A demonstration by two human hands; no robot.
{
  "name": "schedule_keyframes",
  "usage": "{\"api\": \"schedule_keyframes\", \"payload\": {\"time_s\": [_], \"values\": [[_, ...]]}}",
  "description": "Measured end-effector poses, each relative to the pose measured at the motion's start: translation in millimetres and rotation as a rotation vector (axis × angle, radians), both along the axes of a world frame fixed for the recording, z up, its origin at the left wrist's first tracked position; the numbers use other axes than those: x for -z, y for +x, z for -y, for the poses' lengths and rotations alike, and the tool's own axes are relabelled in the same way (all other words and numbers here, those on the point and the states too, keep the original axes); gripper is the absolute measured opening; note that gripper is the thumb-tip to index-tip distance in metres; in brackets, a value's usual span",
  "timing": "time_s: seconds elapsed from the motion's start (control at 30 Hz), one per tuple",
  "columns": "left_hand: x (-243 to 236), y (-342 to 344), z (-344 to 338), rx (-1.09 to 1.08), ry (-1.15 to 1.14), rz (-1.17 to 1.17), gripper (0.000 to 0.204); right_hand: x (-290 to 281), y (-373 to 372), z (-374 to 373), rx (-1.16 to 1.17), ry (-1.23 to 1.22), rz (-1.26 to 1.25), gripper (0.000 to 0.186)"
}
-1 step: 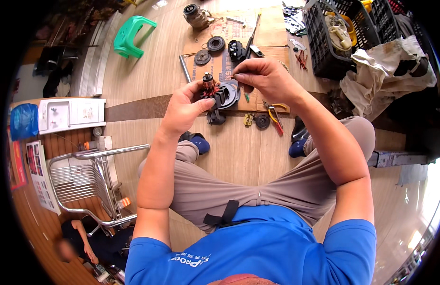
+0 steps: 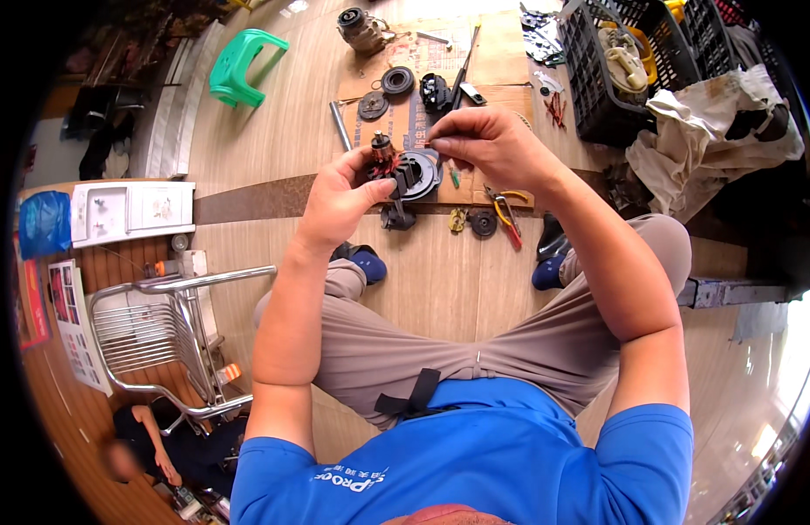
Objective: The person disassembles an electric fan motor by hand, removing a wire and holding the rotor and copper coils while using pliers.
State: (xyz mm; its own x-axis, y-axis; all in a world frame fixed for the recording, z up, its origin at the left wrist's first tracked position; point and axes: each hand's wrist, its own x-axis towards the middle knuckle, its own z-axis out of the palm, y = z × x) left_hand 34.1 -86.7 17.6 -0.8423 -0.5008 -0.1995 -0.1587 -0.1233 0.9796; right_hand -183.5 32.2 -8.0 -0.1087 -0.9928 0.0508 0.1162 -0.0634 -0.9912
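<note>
My left hand (image 2: 342, 199) is closed around a motor armature (image 2: 383, 164) with copper windings, its shaft end pointing up. Right of it, my right hand (image 2: 484, 144) is pinched at thumb and forefinger; a tiny piece seems to be at the fingertips, too small to name. Just behind the armature is a grey round housing (image 2: 422, 175), partly covered. A black part (image 2: 398, 218) shows beneath the left hand. Below my right hand are a small green piece (image 2: 455, 178), pliers with yellow and red handles (image 2: 508, 219), a black round part (image 2: 483, 225) and a yellowish bracket (image 2: 457, 220).
Flattened cardboard (image 2: 497, 61) lies ahead, bearing a black ring (image 2: 397, 81), a disc (image 2: 373, 106), a black block (image 2: 435, 93) and a rod (image 2: 340, 127). Black crates (image 2: 610, 118) and a stained cloth (image 2: 711, 131) stand right. A green stool (image 2: 247, 66) and metal chair (image 2: 151, 337) are left.
The armature's upper end has shifted very slightly left in my left hand. My right fingertips have barely moved; the rest looks the same.
</note>
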Motion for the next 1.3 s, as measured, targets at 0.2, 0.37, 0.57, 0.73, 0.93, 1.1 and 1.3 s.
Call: {"api": "schedule_keyframes", "payload": {"time_s": [0.2,0.37,0.57,0.73,0.93,1.1,1.3], "values": [[16.8,4.0,11.9,-0.354,-0.005,-0.090,0.026,-19.8,-4.8,-17.3,-0.229,-0.181,-0.451,0.013],[13.7,17.6,35.7,-0.396,0.249,-0.334,0.024,-11.9,2.7,-19.9,-0.346,-0.067,-0.790,0.011],[1.7,29.1,52.2,-0.425,0.232,-0.479,0.023,10.7,-17.7,-8.0,-0.291,0.341,-0.789,0.018],[-0.4,33.4,51.6,-0.390,0.099,-0.441,0.024,28.9,-15.4,-6.5,-0.477,0.343,-0.916,0.031],[4.8,12.8,14.8,-0.211,-0.005,-0.349,0.035,22.9,4.1,-4.5,-0.489,0.123,-0.532,0.082],[10.3,7.0,0.8,-0.107,0.008,-0.338,0.044,32.6,35.9,8.4,-0.342,0.086,0.073,0.042],[6.9,1.9,-3.5,0.018,0.056,-0.329,0.050,27.3,42.0,10.8,-0.272,0.086,0.281,0.019]]}}
